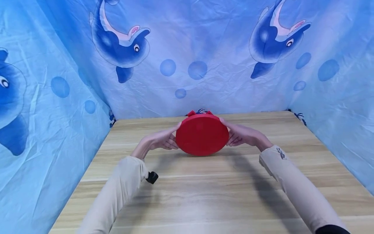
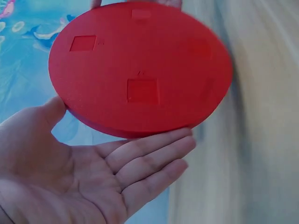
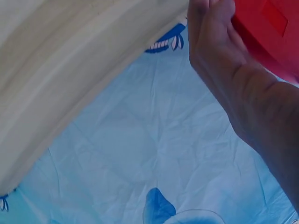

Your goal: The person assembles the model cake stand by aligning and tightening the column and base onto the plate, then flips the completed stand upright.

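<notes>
A flat red round disc [image 1: 202,136] is held tilted above the far half of the wooden table, its plain face towards the head camera. My left hand [image 1: 163,139] holds its left edge, thumb up at the rim and fingers lower down. On the opposite edge my right hand [image 1: 243,134] grips it the same way. The left wrist view shows the disc's other face [image 2: 173,60], with shallow square recesses and small marks beside some of them. Two small red tabs [image 1: 191,113] show behind its upper rim in the head view.
The light wooden table [image 1: 201,195] reaches back to a blue cloth [image 1: 181,42] printed with dolphins and bubbles, which also hangs on both sides. Dark ties [image 1: 301,117] lie at the table's back corners. A black object [image 1: 152,177] sticks out at the left cuff.
</notes>
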The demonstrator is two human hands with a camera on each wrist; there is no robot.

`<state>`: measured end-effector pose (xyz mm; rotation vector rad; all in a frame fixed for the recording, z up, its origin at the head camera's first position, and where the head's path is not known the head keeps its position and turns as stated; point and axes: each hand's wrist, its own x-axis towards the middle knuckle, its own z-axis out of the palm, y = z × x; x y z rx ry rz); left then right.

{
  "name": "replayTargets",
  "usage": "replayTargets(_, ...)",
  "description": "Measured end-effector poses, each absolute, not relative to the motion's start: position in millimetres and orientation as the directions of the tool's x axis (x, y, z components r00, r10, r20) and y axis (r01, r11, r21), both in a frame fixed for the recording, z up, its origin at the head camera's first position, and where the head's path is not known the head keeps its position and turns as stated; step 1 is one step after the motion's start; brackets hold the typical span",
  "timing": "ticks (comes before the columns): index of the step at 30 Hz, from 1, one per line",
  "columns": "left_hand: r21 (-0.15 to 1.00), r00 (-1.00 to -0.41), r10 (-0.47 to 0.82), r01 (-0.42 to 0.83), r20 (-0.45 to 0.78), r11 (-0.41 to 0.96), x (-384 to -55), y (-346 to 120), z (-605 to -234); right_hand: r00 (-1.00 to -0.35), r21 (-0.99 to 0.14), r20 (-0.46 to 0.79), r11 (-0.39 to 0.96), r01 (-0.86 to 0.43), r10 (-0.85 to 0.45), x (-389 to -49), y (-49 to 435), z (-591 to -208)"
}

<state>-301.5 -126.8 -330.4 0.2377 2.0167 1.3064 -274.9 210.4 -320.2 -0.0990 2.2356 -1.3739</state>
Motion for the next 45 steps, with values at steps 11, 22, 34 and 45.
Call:
replayTargets(11,0.746,-0.596,0.499,-0.283,-0.629,0.602,-313,-117,-313,-0.723,-0.668,-0.619,0.689,0.280,-0.305,-289,213,-296)
replayTargets(22,0.721,-0.557,0.495,-0.314,-0.667,0.617,-316,-111,-314,-0.662,-0.587,-0.703,0.737,0.334,-0.260,-302,215,-290)
replayTargets(34,0.719,-0.562,0.486,-0.326,-0.669,0.613,-318,-110,-317,-0.549,-0.512,-0.793,0.776,0.368,-0.263,-316,214,-296)
replayTargets(45,0.720,-0.573,0.479,-0.322,-0.666,0.615,-319,-111,-324,-0.519,-0.493,-0.812,0.790,0.364,-0.268,-323,216,-301)
